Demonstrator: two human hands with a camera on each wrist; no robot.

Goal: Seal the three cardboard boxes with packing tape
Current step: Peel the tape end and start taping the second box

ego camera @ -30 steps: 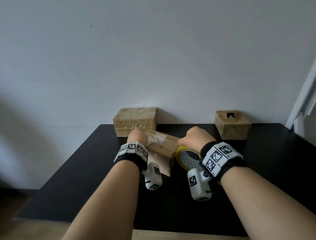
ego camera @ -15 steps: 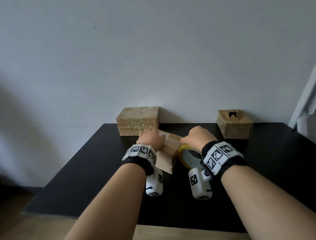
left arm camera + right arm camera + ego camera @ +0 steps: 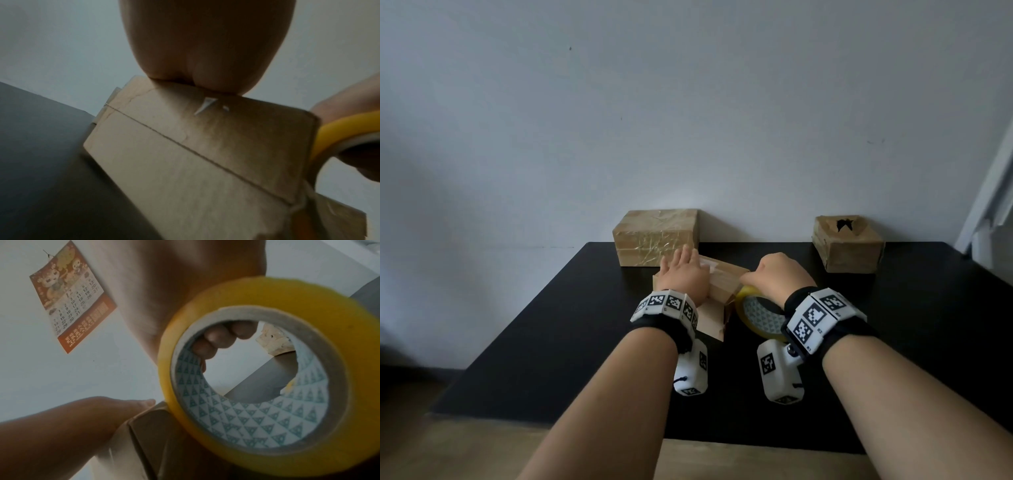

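Black table [image 3: 558, 308], pale wall [image 3: 688, 120]

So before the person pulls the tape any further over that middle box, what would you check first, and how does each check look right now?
1. Left hand pressing flat on the middle box: ok.
2. Right hand gripping the tape roll, fingers curled through its core: ok.
3. Roll close against the box's right end: ok.
4. Tape stuck smoothly along the top: cannot tell, the hand covers most of it.
5. Flap at the box's near end closed: not ok, cardboard sticks out toward the camera.
6. Space on the black table around the box: ok; the taped box sits behind and the holed box far right.
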